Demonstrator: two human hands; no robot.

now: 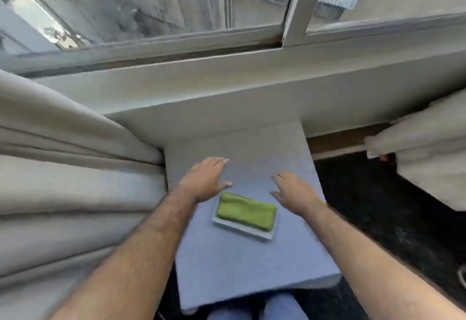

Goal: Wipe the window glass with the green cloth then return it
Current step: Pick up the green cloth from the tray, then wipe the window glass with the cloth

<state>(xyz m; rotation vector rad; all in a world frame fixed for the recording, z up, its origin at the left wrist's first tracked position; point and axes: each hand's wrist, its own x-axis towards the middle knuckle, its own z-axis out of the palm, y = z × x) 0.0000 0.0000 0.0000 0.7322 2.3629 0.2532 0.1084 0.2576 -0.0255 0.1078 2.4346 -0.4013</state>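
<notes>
Two bare hands were held out over a small blue-grey worktop (252, 256), one to each side of a folded green cloth (245, 211). The left hand (205, 181) was seen palm down, its fingers stretched forward and loosely together with the thumb spread toward the cloth, gripping nothing. The right hand (293, 193) was likewise flat and empty, fingers extended and slightly parted, thumb turned inward. Neither hand was seen to touch the cloth; the left thumb was just beside the cloth's far left corner, and the right hand was near its far right end.

The cloth was laid in a shallow white rectangular tray (242, 229), which was set at a slant near the middle of the worktop. The cloth was folded into a long block and filled most of the tray.

Beyond the worktop a pale window sill (227, 87) was seen, and above it the window glass (156, 4) in a light frame (296, 7) with a vertical bar. Through the glass, grey walls outside were visible, smeared by blur. Pale curtains were gathered at the left (63, 168) and at the right (428, 148). A dark floor (378, 206) was seen to the right of the worktop, and blue-clad knees (277, 307) at the lower edge.

No brand, label or writing could be read on anything; the picture was blurred throughout.
</notes>
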